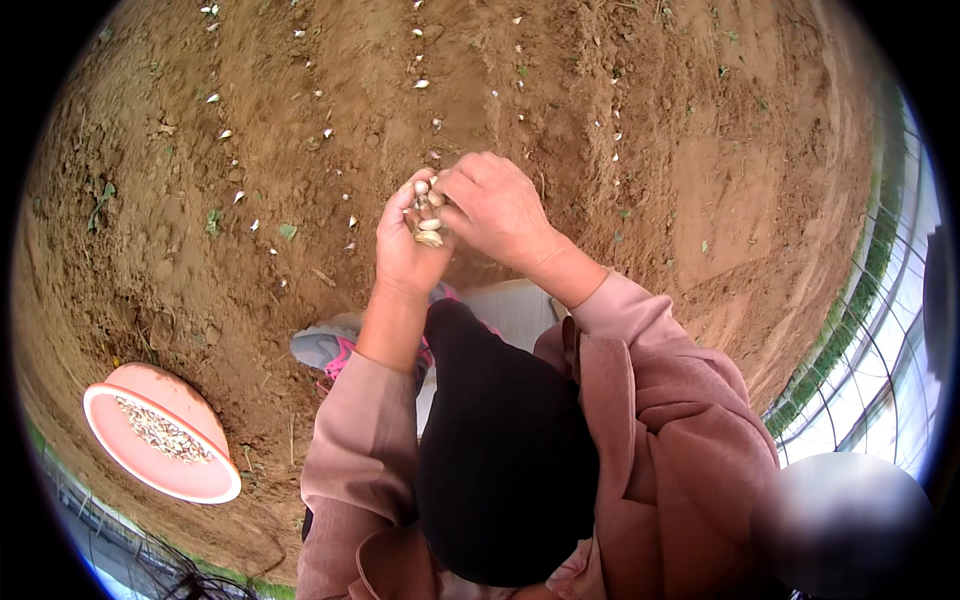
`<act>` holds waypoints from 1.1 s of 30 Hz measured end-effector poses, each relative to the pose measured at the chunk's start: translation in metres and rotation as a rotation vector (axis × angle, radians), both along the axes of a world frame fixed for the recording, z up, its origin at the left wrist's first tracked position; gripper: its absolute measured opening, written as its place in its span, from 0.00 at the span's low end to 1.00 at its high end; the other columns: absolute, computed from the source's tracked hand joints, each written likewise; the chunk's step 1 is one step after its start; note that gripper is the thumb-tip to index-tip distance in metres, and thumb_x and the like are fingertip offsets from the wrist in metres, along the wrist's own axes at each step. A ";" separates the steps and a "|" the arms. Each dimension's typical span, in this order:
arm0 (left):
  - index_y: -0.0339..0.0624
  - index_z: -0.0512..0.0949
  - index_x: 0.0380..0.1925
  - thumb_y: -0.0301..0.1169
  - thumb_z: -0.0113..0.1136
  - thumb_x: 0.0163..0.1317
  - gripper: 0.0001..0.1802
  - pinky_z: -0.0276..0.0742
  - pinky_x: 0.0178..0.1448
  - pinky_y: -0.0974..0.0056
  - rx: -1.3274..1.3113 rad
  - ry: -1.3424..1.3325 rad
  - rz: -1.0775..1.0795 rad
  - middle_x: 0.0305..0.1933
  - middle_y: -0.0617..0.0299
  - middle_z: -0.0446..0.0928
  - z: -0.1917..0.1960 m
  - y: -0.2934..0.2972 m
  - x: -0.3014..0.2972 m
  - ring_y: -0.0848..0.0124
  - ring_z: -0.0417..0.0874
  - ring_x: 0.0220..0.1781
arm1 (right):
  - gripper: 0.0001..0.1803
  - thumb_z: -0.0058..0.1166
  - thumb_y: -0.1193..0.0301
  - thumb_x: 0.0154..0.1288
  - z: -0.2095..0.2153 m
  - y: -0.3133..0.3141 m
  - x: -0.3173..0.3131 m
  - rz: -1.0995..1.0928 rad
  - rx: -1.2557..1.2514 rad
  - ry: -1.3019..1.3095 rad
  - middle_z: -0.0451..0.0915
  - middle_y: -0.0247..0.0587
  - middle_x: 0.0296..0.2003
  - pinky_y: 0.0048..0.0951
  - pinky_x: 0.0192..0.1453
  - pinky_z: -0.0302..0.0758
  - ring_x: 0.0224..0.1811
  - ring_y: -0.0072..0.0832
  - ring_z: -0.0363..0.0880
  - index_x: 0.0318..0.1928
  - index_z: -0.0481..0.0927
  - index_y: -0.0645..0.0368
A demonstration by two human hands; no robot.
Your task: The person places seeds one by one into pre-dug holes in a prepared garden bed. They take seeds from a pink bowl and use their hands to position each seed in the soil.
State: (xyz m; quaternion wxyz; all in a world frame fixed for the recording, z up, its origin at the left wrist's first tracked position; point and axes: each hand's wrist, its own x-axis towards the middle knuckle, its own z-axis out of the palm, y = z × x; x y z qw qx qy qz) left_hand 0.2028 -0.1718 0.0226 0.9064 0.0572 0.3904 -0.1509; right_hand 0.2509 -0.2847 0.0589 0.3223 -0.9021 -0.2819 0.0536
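Observation:
Several garlic cloves [429, 230] lie in the cupped palm of my left hand [408, 240], which is turned upward with its fingers curled round them. Over that palm bends my right hand [495, 207], its fingertips pressed together at the cloves on top. Whether a clove is pinched there is hidden by the fingers. Both hands hang above bare brown soil, in front of my knees. White cloves [421, 84] are set in the soil ahead in rough rows, spaced apart.
To the left a pink basin [160, 435] holds many small pale cloves. My grey and pink shoe [325, 347] rests on the soil, beside a pale board [508, 318] under me. A wire fence [870, 370] with a grass strip curves along the right. Green weeds [100, 205] grow at left.

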 end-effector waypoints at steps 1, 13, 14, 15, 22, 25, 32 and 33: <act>0.46 0.70 0.33 0.36 0.42 0.54 0.10 0.72 0.38 0.66 -0.012 -0.031 -0.001 0.33 0.66 0.73 -0.001 0.000 -0.001 0.72 0.74 0.36 | 0.07 0.53 0.69 0.39 -0.005 0.000 -0.003 -0.010 -0.026 -0.008 0.65 0.35 0.21 0.31 0.29 0.64 0.27 0.32 0.66 0.22 0.70 0.54; 0.42 0.69 0.34 0.34 0.43 0.54 0.11 0.74 0.39 0.56 0.010 -0.051 0.002 0.39 0.56 0.72 -0.004 0.012 0.003 0.60 0.73 0.41 | 0.08 0.51 0.72 0.49 -0.011 -0.079 0.069 -0.607 0.320 0.474 0.74 0.33 0.22 0.20 0.27 0.67 0.23 0.17 0.70 0.30 0.73 0.62; 0.42 0.69 0.34 0.34 0.43 0.54 0.11 0.75 0.39 0.56 0.011 -0.048 0.004 0.38 0.56 0.72 -0.003 0.013 0.003 0.60 0.73 0.41 | 0.08 0.51 0.71 0.50 -0.028 -0.111 0.090 -0.717 0.312 0.412 0.75 0.32 0.22 0.18 0.27 0.67 0.23 0.14 0.69 0.31 0.74 0.62; 0.42 0.69 0.34 0.35 0.43 0.54 0.11 0.75 0.39 0.57 -0.004 -0.054 0.003 0.38 0.56 0.72 -0.004 0.013 0.003 0.61 0.73 0.41 | 0.08 0.52 0.72 0.49 -0.052 -0.146 0.108 -0.820 0.330 0.336 0.75 0.32 0.22 0.18 0.27 0.67 0.23 0.16 0.69 0.31 0.75 0.63; 0.43 0.71 0.32 0.35 0.44 0.54 0.10 0.75 0.37 0.58 0.098 0.020 0.041 0.37 0.57 0.72 -0.010 0.048 -0.018 0.62 0.74 0.39 | 0.09 0.52 0.66 0.46 -0.105 -0.205 0.175 -0.811 -0.404 0.263 0.76 0.43 0.28 0.31 0.40 0.69 0.34 0.35 0.74 0.30 0.77 0.54; 0.43 0.70 0.32 0.35 0.46 0.53 0.10 0.75 0.37 0.59 0.134 0.061 0.045 0.36 0.58 0.72 -0.011 0.056 -0.025 0.63 0.74 0.37 | 0.10 0.51 0.66 0.46 -0.118 -0.210 0.186 -0.732 -0.555 0.204 0.76 0.45 0.29 0.33 0.42 0.69 0.36 0.38 0.73 0.31 0.77 0.52; 0.43 0.71 0.34 0.35 0.44 0.54 0.11 0.74 0.39 0.58 0.107 0.019 0.073 0.39 0.57 0.72 -0.016 0.067 -0.033 0.63 0.73 0.38 | 0.09 0.45 0.71 0.48 -0.125 -0.201 0.199 -0.487 -0.856 0.208 0.74 0.47 0.34 0.35 0.43 0.69 0.39 0.39 0.72 0.32 0.76 0.53; 0.43 0.70 0.34 0.35 0.44 0.54 0.11 0.75 0.38 0.58 0.108 0.023 0.069 0.38 0.57 0.72 -0.015 0.065 -0.032 0.63 0.73 0.38 | 0.09 0.44 0.72 0.48 -0.126 -0.200 0.199 -0.471 -0.909 0.206 0.75 0.46 0.35 0.35 0.43 0.69 0.39 0.39 0.73 0.31 0.76 0.54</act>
